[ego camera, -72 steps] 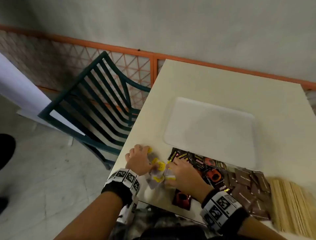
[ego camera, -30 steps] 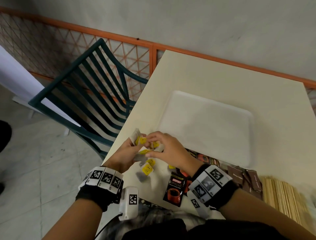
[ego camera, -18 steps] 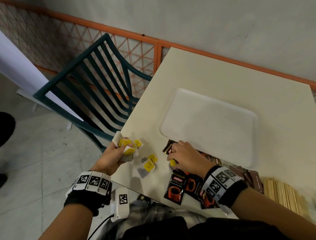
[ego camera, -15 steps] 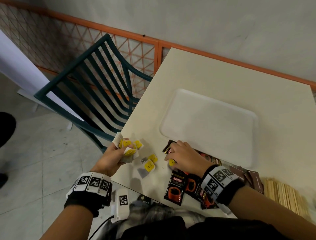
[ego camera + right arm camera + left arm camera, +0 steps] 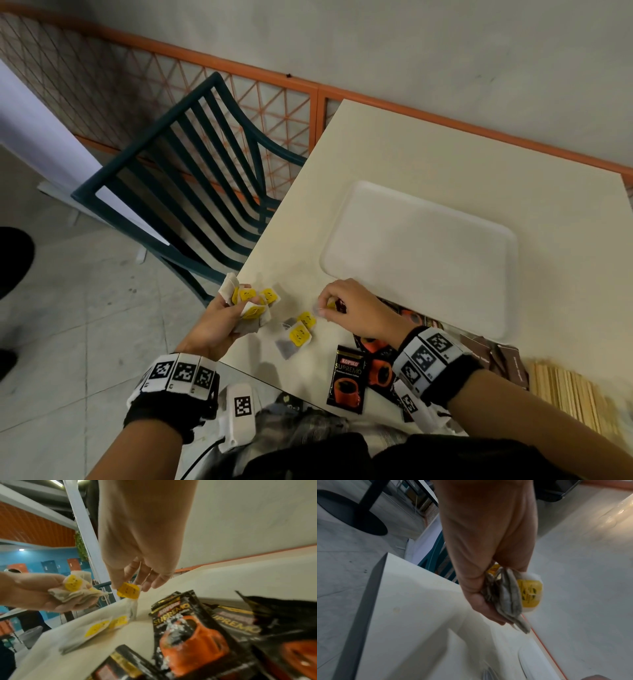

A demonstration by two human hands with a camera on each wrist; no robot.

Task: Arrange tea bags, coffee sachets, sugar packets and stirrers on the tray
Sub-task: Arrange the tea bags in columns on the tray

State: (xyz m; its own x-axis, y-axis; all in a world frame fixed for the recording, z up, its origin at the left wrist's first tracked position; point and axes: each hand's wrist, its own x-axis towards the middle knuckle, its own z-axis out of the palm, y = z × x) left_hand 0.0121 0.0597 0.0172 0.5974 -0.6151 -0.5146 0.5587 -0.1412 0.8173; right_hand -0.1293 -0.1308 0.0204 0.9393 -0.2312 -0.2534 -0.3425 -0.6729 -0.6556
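Lifted since half a second ago: right hand (image 5: 356,310), off the table (image 5: 445,154) beside the coffee sachets (image 5: 346,377), thumb and forefinger pinching one tea bag (image 5: 128,590) by its yellow tag. Left hand (image 5: 215,325) unchanged at the table's near corner, grip closed around a bundle of tea bags (image 5: 248,303). Two more tea bags (image 5: 296,337) flat on the table between the hands. White tray (image 5: 421,253) bare, just beyond. Brown sugar packets (image 5: 507,363) and wooden stirrers (image 5: 575,394) at the near right edge.
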